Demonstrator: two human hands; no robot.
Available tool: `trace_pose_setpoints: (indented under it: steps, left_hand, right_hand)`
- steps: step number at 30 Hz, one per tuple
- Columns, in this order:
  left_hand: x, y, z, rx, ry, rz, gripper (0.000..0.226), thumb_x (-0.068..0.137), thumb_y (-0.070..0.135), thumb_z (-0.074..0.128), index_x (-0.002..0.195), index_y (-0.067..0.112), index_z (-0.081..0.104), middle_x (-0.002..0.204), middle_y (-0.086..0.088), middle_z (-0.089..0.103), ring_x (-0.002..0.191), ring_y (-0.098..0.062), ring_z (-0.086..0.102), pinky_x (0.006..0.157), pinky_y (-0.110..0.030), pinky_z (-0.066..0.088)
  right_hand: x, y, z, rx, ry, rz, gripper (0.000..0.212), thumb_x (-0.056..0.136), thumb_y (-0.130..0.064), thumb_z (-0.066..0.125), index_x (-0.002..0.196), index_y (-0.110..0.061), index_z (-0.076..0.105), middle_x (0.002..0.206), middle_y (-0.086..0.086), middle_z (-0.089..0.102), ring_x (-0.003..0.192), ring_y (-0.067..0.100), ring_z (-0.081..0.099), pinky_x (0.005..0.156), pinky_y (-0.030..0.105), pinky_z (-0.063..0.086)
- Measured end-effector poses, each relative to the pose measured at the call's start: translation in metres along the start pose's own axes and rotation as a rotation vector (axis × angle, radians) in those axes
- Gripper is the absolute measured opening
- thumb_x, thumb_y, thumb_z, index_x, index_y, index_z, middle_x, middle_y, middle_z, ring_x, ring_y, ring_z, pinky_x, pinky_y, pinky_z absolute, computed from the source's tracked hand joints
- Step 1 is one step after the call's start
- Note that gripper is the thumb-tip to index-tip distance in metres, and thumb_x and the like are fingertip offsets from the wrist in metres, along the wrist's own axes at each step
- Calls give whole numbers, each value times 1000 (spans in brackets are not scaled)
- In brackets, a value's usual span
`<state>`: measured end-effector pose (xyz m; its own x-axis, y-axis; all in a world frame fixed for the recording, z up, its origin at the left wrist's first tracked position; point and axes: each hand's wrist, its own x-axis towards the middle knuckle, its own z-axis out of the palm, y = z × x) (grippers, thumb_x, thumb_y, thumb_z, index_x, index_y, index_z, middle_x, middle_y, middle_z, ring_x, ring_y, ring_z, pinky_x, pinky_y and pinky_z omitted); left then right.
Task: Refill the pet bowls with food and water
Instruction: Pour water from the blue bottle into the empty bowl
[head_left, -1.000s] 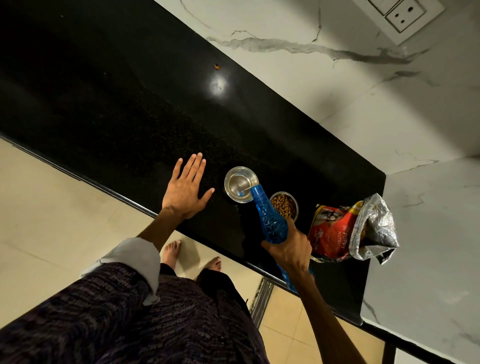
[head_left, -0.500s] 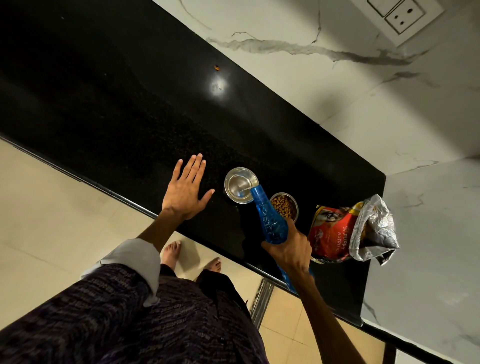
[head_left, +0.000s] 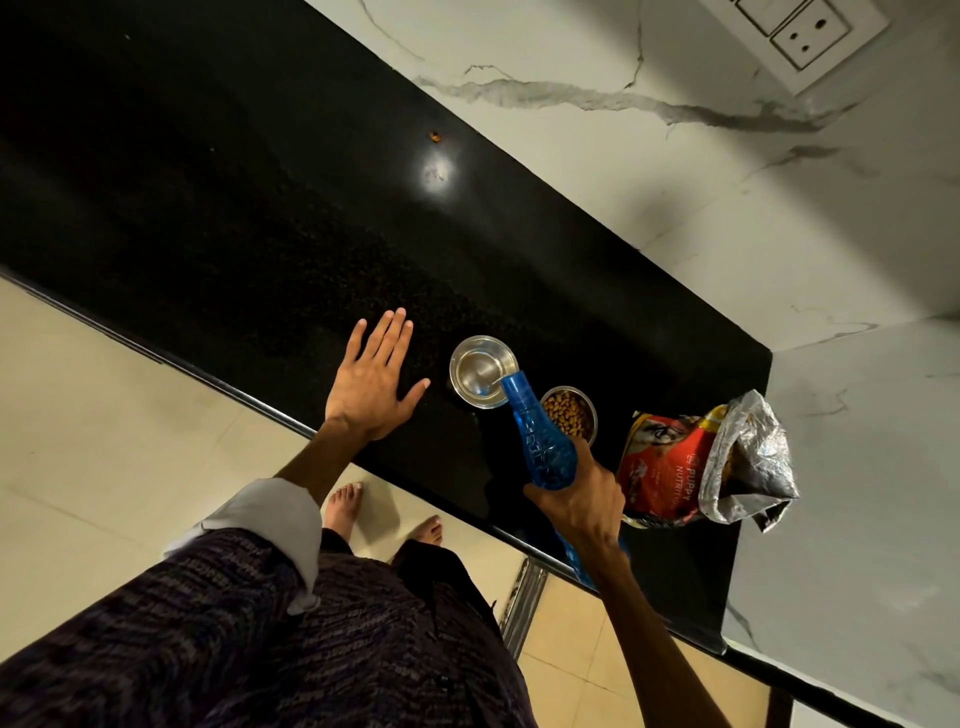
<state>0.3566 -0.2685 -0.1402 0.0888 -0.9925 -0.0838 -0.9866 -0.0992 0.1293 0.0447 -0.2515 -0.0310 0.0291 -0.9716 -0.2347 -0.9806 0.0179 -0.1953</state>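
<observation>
Two small steel bowls stand on the black counter (head_left: 260, 218). The left bowl (head_left: 475, 364) holds a little water. The right bowl (head_left: 569, 413) is full of brown kibble. My right hand (head_left: 582, 499) grips a blue plastic bottle (head_left: 537, 441), tilted so that its mouth hangs over the left bowl's near rim. My left hand (head_left: 371, 384) lies flat on the counter with fingers spread, a short way left of the water bowl. An open red bag of puppy food (head_left: 670, 467) lies on its side to the right of the kibble bowl.
White marble walls close the counter at the back and right. A wall socket (head_left: 810, 36) sits at the top right. One stray kibble (head_left: 435, 136) lies far back on the counter. Tiled floor and my bare feet (head_left: 384, 514) show below the counter edge.
Almost nothing has moved. The bottle stays tilted over the water bowl and my left hand stays flat on the counter.
</observation>
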Motion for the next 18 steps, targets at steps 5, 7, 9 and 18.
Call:
trace_pose_setpoints:
  steps: [5, 7, 9, 18]
  left_hand:
    - [-1, 0, 0, -5, 4, 0, 89, 101, 68, 20, 164, 8, 5, 173, -12, -3, 161, -24, -6, 129, -52, 4]
    - [0, 0, 0, -8, 3, 0, 88, 102, 68, 20, 164, 8, 4, 173, -12, -4, 161, -24, -6, 129, -52, 4]
    - [0, 0, 0, -5, 3, -1, 88, 101, 68, 19, 164, 8, 3, 173, -12, -5, 160, -24, -7, 129, -52, 4]
    - [0, -1, 1, 1, 3, 2, 88, 101, 68, 16, 164, 8, 2, 173, -12, -5, 160, -24, -7, 129, -52, 5]
  right_hand:
    - [0, 0, 0, 1, -7, 6, 86, 67, -50, 90, 140, -23, 52, 116, 5, 74, 95, 24, 73, 74, 36, 62]
    - [0, 0, 0, 8, -4, 4, 87, 67, -52, 90, 140, -23, 52, 116, 5, 74, 96, 24, 73, 75, 38, 62]
    - [0, -1, 0, 10, 0, 0, 88, 66, -54, 88, 140, -24, 51, 116, 5, 74, 96, 26, 74, 75, 40, 63]
    - [0, 0, 0, 23, 12, -19, 87, 64, -59, 82, 137, -25, 52, 112, 5, 75, 92, 27, 74, 72, 43, 64]
